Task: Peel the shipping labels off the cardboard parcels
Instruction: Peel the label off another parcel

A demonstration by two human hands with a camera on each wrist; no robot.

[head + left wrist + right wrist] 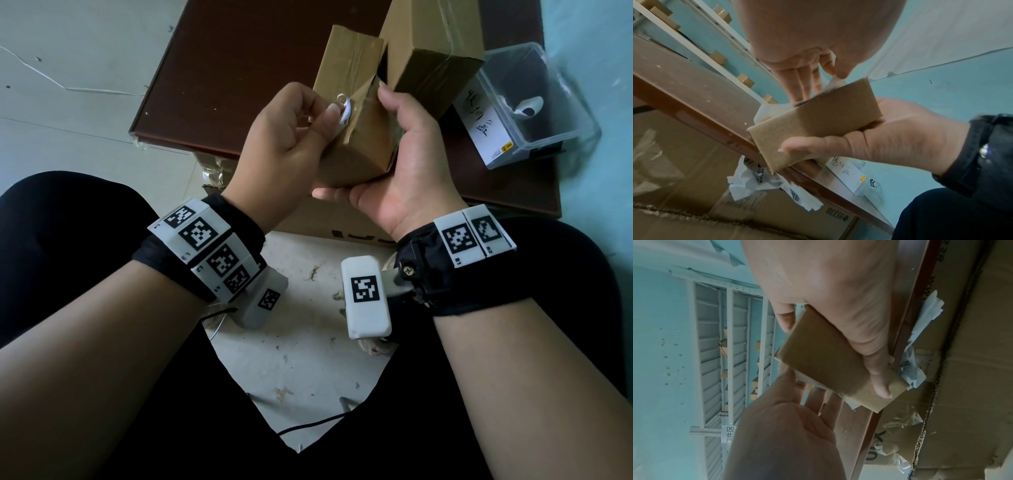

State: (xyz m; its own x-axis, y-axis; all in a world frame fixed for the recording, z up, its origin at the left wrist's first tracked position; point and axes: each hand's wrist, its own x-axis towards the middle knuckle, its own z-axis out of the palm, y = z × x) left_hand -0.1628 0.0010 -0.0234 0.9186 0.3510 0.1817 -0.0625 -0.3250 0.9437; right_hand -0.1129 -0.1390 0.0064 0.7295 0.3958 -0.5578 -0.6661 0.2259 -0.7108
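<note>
A small cardboard parcel [356, 144] is held up over the brown table's near edge. My right hand [407, 150] grips it from the right, with the thumb under its near end and the fingers over the far side. My left hand [329, 116] pinches a curled white strip of shipping label [344, 114] between thumb and forefinger at the parcel's upper left face. In the left wrist view the label [835, 83] lifts off the top edge of the parcel [818, 123]. In the right wrist view the right thumb lies across the parcel [828, 366].
A larger taped cardboard box [435, 51] stands on the brown table [239, 68] just behind the parcel. A clear plastic bin [527, 109] with a white paper sits at the right. Crumpled peeled labels [766, 183] lie on a big carton [694, 162] under the table.
</note>
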